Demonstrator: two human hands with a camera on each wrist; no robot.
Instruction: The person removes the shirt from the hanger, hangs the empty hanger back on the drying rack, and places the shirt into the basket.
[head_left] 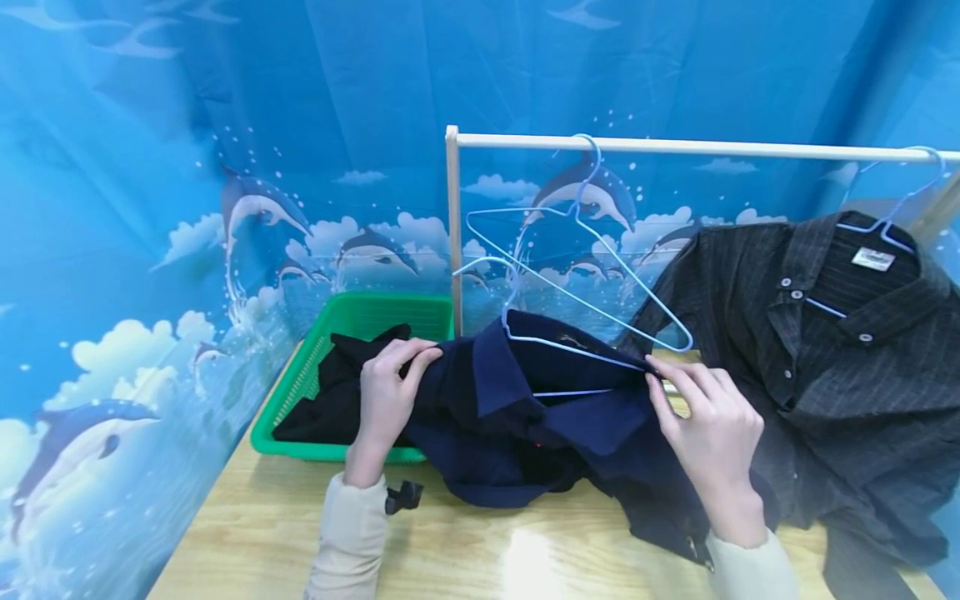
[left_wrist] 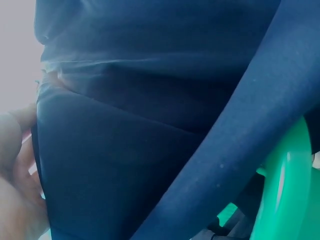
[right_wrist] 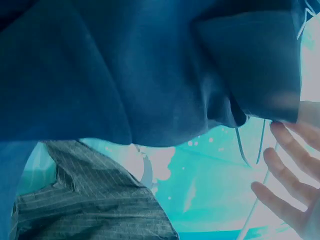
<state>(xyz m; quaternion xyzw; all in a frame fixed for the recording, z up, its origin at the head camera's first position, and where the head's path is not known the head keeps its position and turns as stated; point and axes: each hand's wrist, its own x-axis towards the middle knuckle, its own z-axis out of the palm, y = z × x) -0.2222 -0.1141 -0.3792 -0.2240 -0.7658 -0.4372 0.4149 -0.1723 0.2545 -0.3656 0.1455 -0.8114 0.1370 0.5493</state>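
A navy collared shirt [head_left: 487, 467] is held up over the table, with a light blue wire hanger [head_left: 558, 344] running through its neck opening. The hanger's hook points to the upper left. On the shirt's left shoulder area, my left hand [head_left: 386, 396] pinches the cloth between thumb and fingers. My right hand [head_left: 708, 425] pinches the edge of the neck opening at the right, beside the hanger's bar. In the right wrist view, fingertips [right_wrist: 280, 130] of that hand meet the cloth's edge, the other fingers spread. Folds of navy cloth [left_wrist: 115, 150] hide the hanger in the left wrist view.
A bare blue hanger [head_left: 577, 208] hangs from the white rail [head_left: 675, 147] just behind the shirt. To the right hangs a dark striped shirt [head_left: 862, 375]. A green basket [head_left: 300, 454] with black clothing [head_left: 330, 408] stands on the wooden table [head_left: 247, 525] at left.
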